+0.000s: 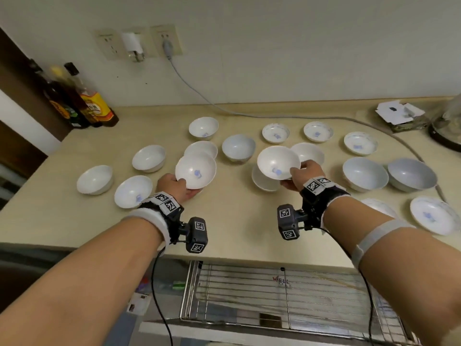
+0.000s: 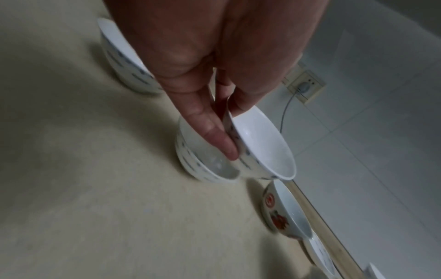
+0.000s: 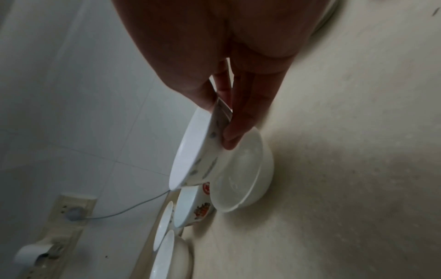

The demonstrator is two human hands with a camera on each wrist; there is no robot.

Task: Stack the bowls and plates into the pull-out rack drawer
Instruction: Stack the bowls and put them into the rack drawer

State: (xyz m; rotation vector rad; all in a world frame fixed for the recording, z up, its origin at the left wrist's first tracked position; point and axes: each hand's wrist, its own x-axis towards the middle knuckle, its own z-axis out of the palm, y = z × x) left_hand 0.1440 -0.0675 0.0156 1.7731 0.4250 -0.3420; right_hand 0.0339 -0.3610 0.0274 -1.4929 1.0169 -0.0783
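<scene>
White bowl (image 2: 260, 149) in left grip showing blue flecks outside; countertop (image 1: 237, 226) looking beige; one far bowl (image 2: 279, 213) wearing red-orange motifs; bottle label (image 1: 96, 106) glowing yellow.

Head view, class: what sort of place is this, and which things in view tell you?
Most likely a home kitchen. A counter covered with bowls, sauce bottles in the corner beside wall sockets, and a wire rack drawer pulled out below the counter edge.
</scene>
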